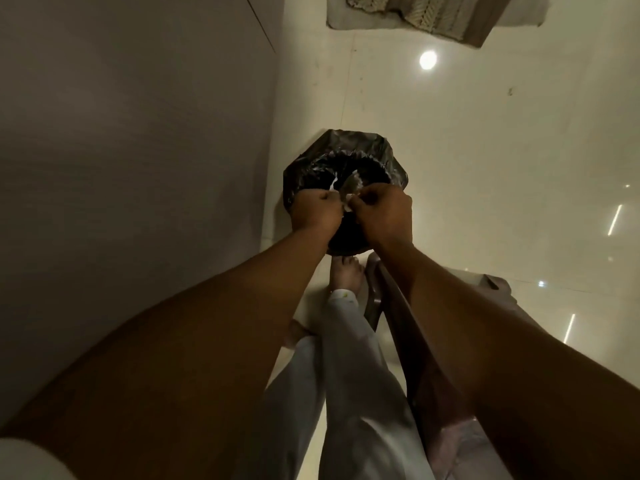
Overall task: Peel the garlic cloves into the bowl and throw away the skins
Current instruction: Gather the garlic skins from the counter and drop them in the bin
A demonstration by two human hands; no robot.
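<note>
A bin lined with a black plastic bag [363, 150] stands on the floor by the wall. Both my hands hover over its opening, close together. My left hand [315, 211] has its fingers curled around pale garlic skins [334, 187]. My right hand [382, 209] pinches a white scrap of skin [347, 206] between thumb and fingertips. A few pale scraps lie inside the bag [356, 178]. No bowl or garlic cloves are in view.
A grey wall [138, 168] runs along the left. A brown plastic chair [433, 393] stands right of my legs. My bare foot [346, 275] is just before the bin. A mat [433, 15] lies on the glossy tiled floor beyond.
</note>
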